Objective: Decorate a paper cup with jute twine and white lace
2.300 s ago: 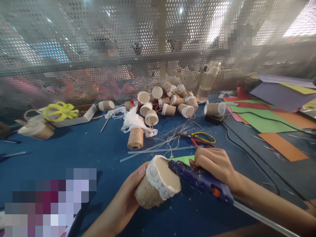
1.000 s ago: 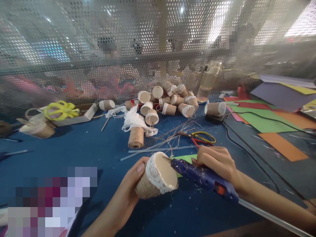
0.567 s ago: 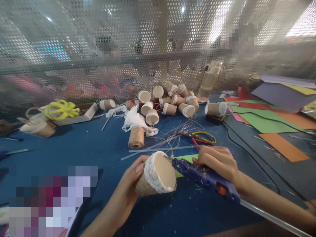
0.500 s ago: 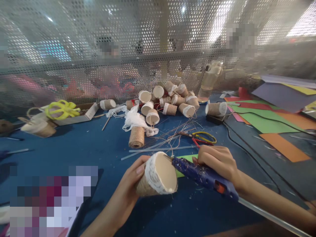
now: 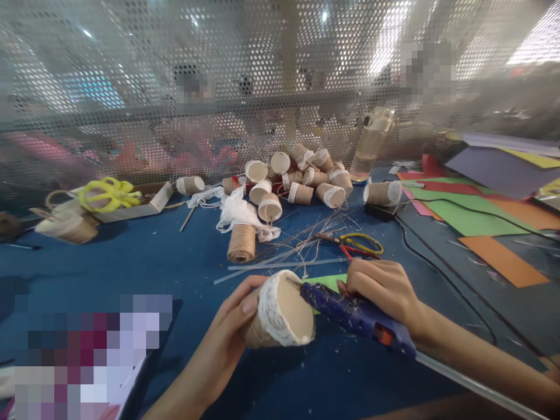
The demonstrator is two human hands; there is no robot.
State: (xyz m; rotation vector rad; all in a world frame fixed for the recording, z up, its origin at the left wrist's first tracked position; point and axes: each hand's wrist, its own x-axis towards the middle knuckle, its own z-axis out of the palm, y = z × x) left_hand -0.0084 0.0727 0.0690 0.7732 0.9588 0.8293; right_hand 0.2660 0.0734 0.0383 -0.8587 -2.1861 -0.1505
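My left hand (image 5: 238,315) is closed round a twine-wrapped paper cup (image 5: 280,312) with white lace round its rim. The cup is tilted, its mouth facing right. My right hand (image 5: 380,289) grips a blue hot glue gun (image 5: 354,315), with a long clear glue stick (image 5: 472,385) coming out of its back end. The gun's nozzle reaches the cup's upper inner rim; whether it touches the wall I cannot tell. Behind the gun lies a piece of green paper (image 5: 324,281). Scissors (image 5: 361,244) with yellow and red handles rest just beyond my right hand.
Several twine-wrapped cups (image 5: 301,194) are heaped at the back, near a water bottle (image 5: 371,143). A twine roll (image 5: 241,244) and white lace (image 5: 238,211) lie mid-table. Coloured paper (image 5: 468,210) and a black cable (image 5: 413,256) are on the right, a yellow ribbon bow (image 5: 109,195) on the left.
Over these frames the cup has turned a little in my left hand, its mouth facing further right. The glue gun has shifted slightly and its nozzle stays at the rim.
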